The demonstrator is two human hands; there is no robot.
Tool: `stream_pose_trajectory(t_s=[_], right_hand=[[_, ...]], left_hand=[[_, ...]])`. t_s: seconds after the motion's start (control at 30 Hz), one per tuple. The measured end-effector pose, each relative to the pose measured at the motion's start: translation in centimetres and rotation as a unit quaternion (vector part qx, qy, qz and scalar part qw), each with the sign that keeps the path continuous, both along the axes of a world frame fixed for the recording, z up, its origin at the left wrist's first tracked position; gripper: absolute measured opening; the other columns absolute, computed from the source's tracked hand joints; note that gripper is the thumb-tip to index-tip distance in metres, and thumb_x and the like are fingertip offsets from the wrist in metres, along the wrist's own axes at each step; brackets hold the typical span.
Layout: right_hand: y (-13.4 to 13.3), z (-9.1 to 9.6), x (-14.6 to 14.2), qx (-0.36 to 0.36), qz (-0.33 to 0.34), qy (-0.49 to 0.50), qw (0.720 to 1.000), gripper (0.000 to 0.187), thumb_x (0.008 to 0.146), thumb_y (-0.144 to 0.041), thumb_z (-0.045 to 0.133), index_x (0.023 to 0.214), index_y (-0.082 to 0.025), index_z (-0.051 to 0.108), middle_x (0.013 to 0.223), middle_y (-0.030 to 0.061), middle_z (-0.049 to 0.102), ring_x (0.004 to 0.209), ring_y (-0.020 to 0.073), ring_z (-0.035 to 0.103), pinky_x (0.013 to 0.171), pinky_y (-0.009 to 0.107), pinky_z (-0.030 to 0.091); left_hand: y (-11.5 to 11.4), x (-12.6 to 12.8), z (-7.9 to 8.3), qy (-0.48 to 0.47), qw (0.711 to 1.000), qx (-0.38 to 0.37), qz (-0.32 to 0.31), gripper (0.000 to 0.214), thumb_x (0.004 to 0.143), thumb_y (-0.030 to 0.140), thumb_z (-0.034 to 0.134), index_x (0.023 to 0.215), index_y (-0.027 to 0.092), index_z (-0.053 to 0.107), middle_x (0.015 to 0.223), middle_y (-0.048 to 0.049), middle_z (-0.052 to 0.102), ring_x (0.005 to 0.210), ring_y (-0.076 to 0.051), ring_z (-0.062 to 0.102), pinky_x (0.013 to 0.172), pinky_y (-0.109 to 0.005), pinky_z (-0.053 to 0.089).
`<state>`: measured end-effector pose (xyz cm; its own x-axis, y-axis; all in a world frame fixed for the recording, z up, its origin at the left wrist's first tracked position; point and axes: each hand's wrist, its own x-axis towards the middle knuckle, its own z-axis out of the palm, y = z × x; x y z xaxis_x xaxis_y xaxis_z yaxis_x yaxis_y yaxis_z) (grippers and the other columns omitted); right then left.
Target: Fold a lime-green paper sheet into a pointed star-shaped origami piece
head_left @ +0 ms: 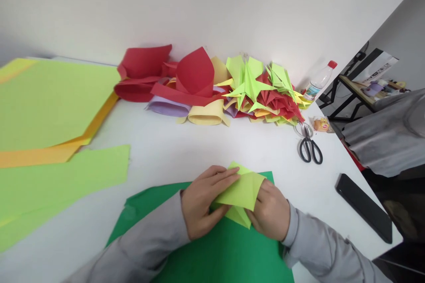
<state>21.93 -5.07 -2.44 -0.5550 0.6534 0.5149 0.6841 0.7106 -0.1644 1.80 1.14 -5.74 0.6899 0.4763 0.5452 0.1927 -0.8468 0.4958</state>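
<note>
Beside a wall (199, 9), hands (206, 201) hold lime paper (241, 191) above a white table (162, 152).

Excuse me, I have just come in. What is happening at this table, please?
A person's left hand and right hand hold a folded light-green paper above a dark green sheet. Toward the wall lie curved paper pieces and a pile of pointed folded pieces. Scissors lie on the table to the right, untouched.
</note>
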Motion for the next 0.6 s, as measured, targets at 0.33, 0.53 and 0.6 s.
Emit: stream_pose_trajectory(t_s=[0.33,0.53,0.6], right_hand=[[-0.9,0.5,-0.5,-0.008,-0.079,0.015,0.997,0.015,0.087,-0.014,0.049,0.089,-0.011,0.064,0.081,0.0129,0.065,0.084,0.0253,0.058,0.074,0.041,0.054],[-1.6,0.5,-0.8,0.024,-0.147,0.026,0.989,0.026,0.088,-0.013,0.05,0.112,-0.011,0.058,0.103,0.0157,0.066,0.099,0.0268,0.059,0.084,0.045,0.052],[-1.6,0.5,-0.6,0.007,-0.165,0.032,0.986,0.033,0.088,-0.016,0.049,0.121,-0.011,0.053,0.11,0.0164,0.065,0.102,0.027,0.059,0.084,0.045,0.051]], left_hand=[[0.1,-0.2,-0.9,-0.003,1.0,-0.018,0.015,0.043,0.097,0.029,0.028,0.136,0.021,0.043,0.129,-0.0086,0.059,0.119,-0.024,0.049,0.099,-0.044,0.043],[0.2,0.1,-0.4,-0.042,0.997,-0.059,0.041,0.038,0.097,0.028,0.032,0.129,0.02,0.052,0.117,-0.0067,0.066,0.108,-0.022,0.054,0.096,-0.039,0.046],[0.2,0.2,-0.1,-0.042,0.994,-0.089,0.056,0.038,0.097,0.029,0.031,0.125,0.018,0.056,0.111,-0.0074,0.067,0.104,-0.021,0.056,0.093,-0.038,0.048]])
